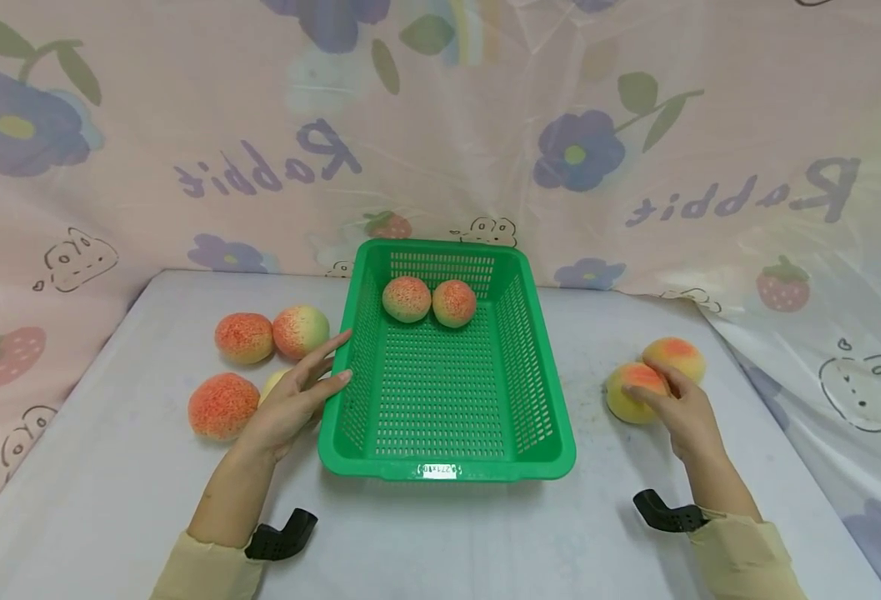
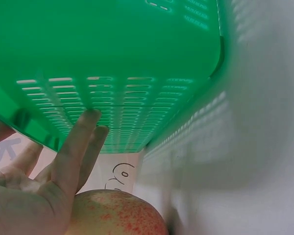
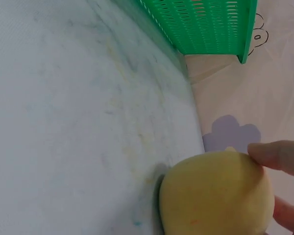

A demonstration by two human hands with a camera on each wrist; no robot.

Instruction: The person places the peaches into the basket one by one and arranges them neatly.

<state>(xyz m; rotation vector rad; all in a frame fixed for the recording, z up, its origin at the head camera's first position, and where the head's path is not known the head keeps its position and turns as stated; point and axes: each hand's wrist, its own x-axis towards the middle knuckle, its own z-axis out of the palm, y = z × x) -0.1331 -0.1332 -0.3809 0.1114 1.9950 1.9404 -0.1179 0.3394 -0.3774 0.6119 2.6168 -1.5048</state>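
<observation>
The green plastic basket (image 1: 448,468) stands mid-table with two red-speckled peaches, one peach (image 1: 407,299) beside another peach (image 1: 454,302), at its far end. My left hand (image 1: 290,408) rests at the basket's left rim, thumb and index fingertips on it. In the left wrist view, straight fingers (image 2: 74,152) lie against the slotted outer wall (image 2: 122,105). On the right, my right hand (image 1: 683,408) holds a yellow-orange peach (image 1: 628,400) between thumb and fingers. Behind that one is a second yellow-orange peach (image 1: 680,354). The right wrist view shows the held peach (image 3: 213,196) close to the white tabletop.
Left of the basket lie several peaches: a red peach (image 1: 243,337), a pale green-red peach (image 1: 301,332), a large red peach (image 1: 222,407) and a yellowish one (image 1: 272,382) mostly hidden by my left hand. A printed cloth (image 1: 440,125) hangs behind the table.
</observation>
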